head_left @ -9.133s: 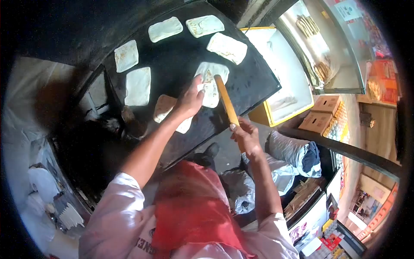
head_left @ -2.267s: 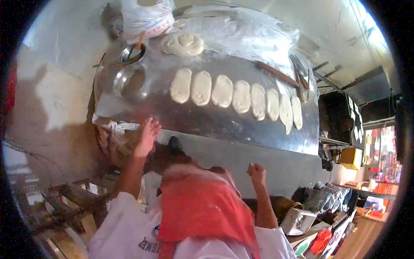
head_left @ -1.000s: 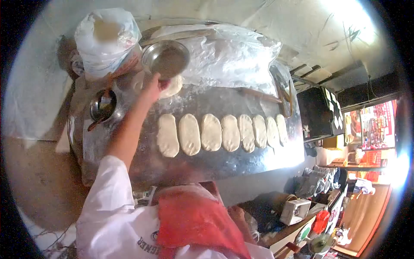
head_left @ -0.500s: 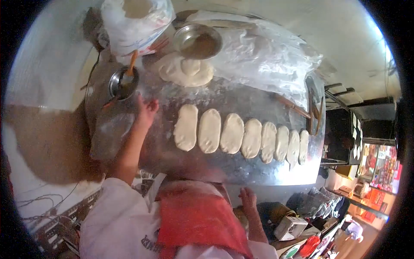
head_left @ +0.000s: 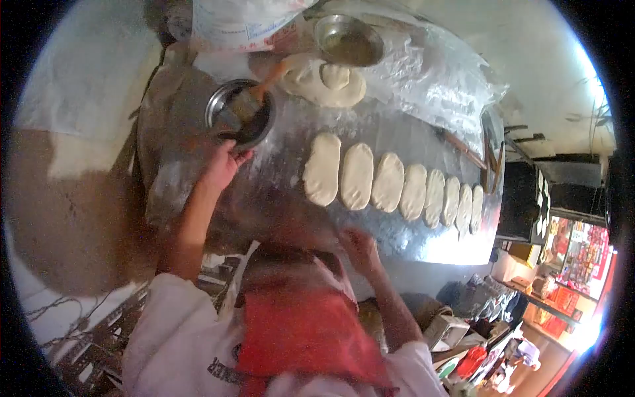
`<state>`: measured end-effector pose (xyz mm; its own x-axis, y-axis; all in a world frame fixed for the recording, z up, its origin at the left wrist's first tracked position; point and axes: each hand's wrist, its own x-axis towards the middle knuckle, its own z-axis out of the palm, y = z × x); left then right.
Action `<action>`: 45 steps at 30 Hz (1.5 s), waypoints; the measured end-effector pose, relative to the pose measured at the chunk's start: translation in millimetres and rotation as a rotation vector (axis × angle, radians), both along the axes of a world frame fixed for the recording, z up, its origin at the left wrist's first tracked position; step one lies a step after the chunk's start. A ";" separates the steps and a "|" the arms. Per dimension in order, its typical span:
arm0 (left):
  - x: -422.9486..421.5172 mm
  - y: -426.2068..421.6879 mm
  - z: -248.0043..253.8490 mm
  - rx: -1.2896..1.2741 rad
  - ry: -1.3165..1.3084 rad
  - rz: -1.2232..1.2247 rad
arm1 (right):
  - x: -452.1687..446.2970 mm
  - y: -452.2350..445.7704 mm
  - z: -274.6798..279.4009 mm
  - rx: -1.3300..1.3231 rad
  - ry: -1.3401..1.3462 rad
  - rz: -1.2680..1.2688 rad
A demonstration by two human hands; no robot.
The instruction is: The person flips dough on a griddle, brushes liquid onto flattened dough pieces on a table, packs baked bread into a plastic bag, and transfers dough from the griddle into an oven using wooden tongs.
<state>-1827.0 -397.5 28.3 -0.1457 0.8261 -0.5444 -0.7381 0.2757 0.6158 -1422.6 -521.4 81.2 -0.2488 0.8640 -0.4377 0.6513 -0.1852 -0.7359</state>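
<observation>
My left hand (head_left: 226,167) grips the near rim of a metal bowl (head_left: 268,127) at the left of the table. Inside the bowl rests a brush (head_left: 246,104), its orange-brown handle pointing over the far right rim. My right hand (head_left: 358,250) is at the table's near edge, below the row of dough pieces; its fingers are blurred. Several flat, oval dough pieces (head_left: 357,177) lie side by side from the middle to the right. Behind them sits a larger dough mound (head_left: 324,89) with a small lump on top.
A second metal bowl (head_left: 348,41) stands at the back beside a white sack (head_left: 248,23). Clear plastic sheeting (head_left: 430,76) covers the back right of the metal table (head_left: 278,192). Wooden sticks (head_left: 465,149) lie at the right edge. Another person (head_left: 528,352) is far off at lower right.
My left hand has reached the bowl and taken its rim; the bowl has shifted toward the dough mound and looks larger. My right hand has risen to the table edge. The view has shifted.
</observation>
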 end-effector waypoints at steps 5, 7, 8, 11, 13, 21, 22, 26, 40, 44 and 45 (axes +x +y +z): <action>47.2 -68.6 40.4 -0.024 -0.016 -0.273 | -81.6 81.7 21.8 0.188 0.243 -0.139; 64.5 -87.8 45.2 -0.291 0.134 -0.310 | -96.0 109.9 33.1 -0.018 0.520 -0.257; 70.6 -94.0 47.4 -0.422 0.210 -0.357 | -96.6 113.4 35.8 -0.027 0.516 -0.258; 97.4 -118.2 35.2 -0.250 -0.228 -0.175 | -93.3 115.5 47.0 0.262 0.410 -0.208; 105.7 -131.5 11.8 -0.111 -0.320 -0.145 | -79.4 106.8 66.3 0.219 0.275 -0.175; 130.7 -124.3 61.7 -0.041 0.444 -0.637 | -63.2 63.7 78.9 0.454 0.141 0.043; 132.4 -122.9 60.6 -0.008 0.629 -0.738 | -61.4 61.0 77.2 0.487 0.155 0.020; 140.5 -121.8 4.7 -0.149 0.240 -0.244 | -53.9 65.0 88.7 0.222 0.266 -0.375; 150.7 -117.8 60.5 -0.029 0.821 -0.285 | -70.9 51.0 28.7 0.174 0.397 -0.690; 151.7 -108.2 78.1 -0.094 0.797 -0.386 | -66.4 56.2 19.3 0.144 0.443 -0.723; 149.0 -105.0 84.2 -0.123 0.810 -0.400 | -65.8 57.6 19.2 0.058 0.538 -0.779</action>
<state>-1678.0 -502.4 112.6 -0.2365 0.8402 -0.4880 0.0720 0.5160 0.8536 -1488.4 -463.8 100.4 0.2509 0.8890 -0.3831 -0.0688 -0.3783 -0.9231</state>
